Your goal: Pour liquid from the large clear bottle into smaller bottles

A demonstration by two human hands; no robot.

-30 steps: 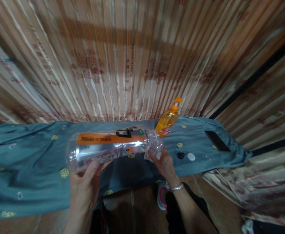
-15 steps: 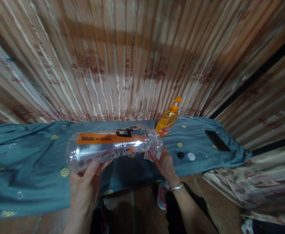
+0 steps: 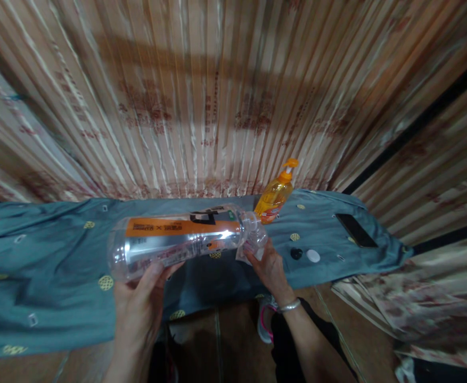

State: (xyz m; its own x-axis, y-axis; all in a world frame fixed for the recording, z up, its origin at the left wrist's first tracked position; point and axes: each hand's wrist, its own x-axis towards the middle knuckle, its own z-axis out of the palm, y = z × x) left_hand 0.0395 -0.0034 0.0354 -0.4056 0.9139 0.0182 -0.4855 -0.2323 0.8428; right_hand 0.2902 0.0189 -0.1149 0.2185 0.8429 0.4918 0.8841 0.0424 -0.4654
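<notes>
A large clear plastic bottle (image 3: pixel 181 239) with an orange and silver label lies nearly level in the air, its neck pointing right. My left hand (image 3: pixel 143 287) is closed around the bottle's underside near its base. At the bottle's mouth is a small clear plastic bottle (image 3: pixel 260 238), whose exact shape is hard to make out. My right hand (image 3: pixel 268 266) grips this small bottle from below, thumb and fingers around it. The two openings meet or nearly touch; I cannot tell which. Below them a pale patch, perhaps paper, shows beside the right fingers.
On the blue-green cloth (image 3: pixel 57 276) stands a pump bottle of orange liquid (image 3: pixel 273 199), just behind the right hand. A black cap (image 3: pixel 296 254), a white cap (image 3: pixel 313 256) and a dark phone (image 3: pixel 356 230) lie to the right. A pleated curtain (image 3: pixel 201 106) hangs behind.
</notes>
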